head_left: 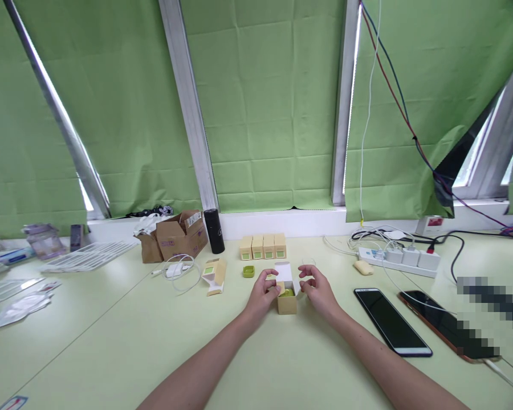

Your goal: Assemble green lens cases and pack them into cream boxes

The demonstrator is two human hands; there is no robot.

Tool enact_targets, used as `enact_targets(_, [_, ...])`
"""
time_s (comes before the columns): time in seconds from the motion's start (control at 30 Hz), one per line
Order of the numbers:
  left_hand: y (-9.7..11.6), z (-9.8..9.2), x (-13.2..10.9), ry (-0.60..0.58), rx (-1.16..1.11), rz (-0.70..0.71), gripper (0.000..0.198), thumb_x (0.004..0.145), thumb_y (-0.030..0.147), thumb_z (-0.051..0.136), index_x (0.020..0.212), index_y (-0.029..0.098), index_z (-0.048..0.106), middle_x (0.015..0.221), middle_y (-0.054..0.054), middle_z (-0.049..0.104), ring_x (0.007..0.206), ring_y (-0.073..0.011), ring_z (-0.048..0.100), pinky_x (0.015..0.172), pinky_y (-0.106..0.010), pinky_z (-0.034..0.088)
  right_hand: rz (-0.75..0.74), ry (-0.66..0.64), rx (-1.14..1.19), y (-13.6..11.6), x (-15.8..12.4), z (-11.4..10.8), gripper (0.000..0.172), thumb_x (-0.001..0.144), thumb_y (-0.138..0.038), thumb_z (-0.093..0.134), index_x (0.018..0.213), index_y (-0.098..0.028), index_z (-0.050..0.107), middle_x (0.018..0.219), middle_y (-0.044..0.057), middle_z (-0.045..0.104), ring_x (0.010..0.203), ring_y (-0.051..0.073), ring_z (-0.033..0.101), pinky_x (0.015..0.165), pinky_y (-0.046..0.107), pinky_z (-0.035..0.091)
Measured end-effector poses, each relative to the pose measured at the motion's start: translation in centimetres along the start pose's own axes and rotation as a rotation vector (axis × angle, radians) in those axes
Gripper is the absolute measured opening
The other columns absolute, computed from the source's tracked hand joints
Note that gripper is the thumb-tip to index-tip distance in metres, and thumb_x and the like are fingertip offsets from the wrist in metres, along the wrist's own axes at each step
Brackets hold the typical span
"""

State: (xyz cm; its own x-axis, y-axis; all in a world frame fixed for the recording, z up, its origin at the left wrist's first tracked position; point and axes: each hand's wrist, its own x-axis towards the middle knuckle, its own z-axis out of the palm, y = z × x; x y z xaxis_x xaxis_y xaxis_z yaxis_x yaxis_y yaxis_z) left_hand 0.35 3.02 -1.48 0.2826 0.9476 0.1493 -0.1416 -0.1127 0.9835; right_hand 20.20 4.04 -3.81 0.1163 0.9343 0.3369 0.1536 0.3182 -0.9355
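Note:
A small tan box (287,305) stands open on the table, its white-lined lid raised at the back and a green item (288,292) inside. My left hand (263,296) is at the box's left side, thumb and fingers closed on its left flap. At the right side, my right hand (318,290) has its thumb and forefinger by the right flap, the other fingers curled; the fingertips are too small to show whether they grip it. Just behind lie a small green container (248,271) and a row of several closed tan boxes (263,247).
An opened tan carton (214,276), a white charger (176,270), a cardboard box (182,236) and a black cylinder (214,230) are at the left. To the right are two phones (392,322), a power strip (397,261) with cables and a beige case (363,267).

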Motion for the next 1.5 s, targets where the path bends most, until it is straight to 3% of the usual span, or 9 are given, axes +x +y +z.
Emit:
enact_targets(0.4, [0.2, 0.4, -0.3, -0.019, -0.011, 0.008, 0.055, 0.077, 0.046, 0.081, 0.114, 0.025, 0.046, 0.088, -0.001, 0.070, 0.081, -0.0200, 0.069, 0.077, -0.031, 0.045, 0.025, -0.061, 0.061, -0.6, -0.5, 0.3, 0.038, 0.079, -0.037, 0.059, 0.114, -0.023, 0.060, 0.100, 0.004, 0.062, 0.066, 0.016, 0.060, 0.050, 0.025, 0.039])
enact_targets(0.7, [0.3, 0.5, -0.3, -0.004, 0.015, 0.013, 0.053, 0.077, 0.045, 0.080, 0.114, 0.025, 0.047, 0.087, -0.001, 0.070, 0.079, -0.0184, 0.067, 0.075, -0.029, 0.045, 0.013, -0.088, 0.020, -0.1, -0.7, 0.6, 0.038, 0.083, -0.042, 0.062, 0.116, -0.024, 0.058, 0.099, 0.002, 0.062, 0.066, 0.015, 0.059, 0.066, 0.031, 0.049])
enact_targets(1.5, [0.2, 0.5, -0.2, -0.007, 0.043, 0.044, 0.049, 0.078, 0.041, 0.077, 0.112, 0.025, 0.045, 0.081, 0.002, 0.067, 0.071, -0.0162, 0.062, 0.070, -0.028, 0.044, 0.056, -0.125, 0.005, 1.6, -0.6, 1.3, 0.045, 0.084, -0.048, 0.065, 0.122, -0.026, 0.056, 0.102, 0.001, 0.060, 0.064, 0.013, 0.057, 0.065, 0.033, 0.052])
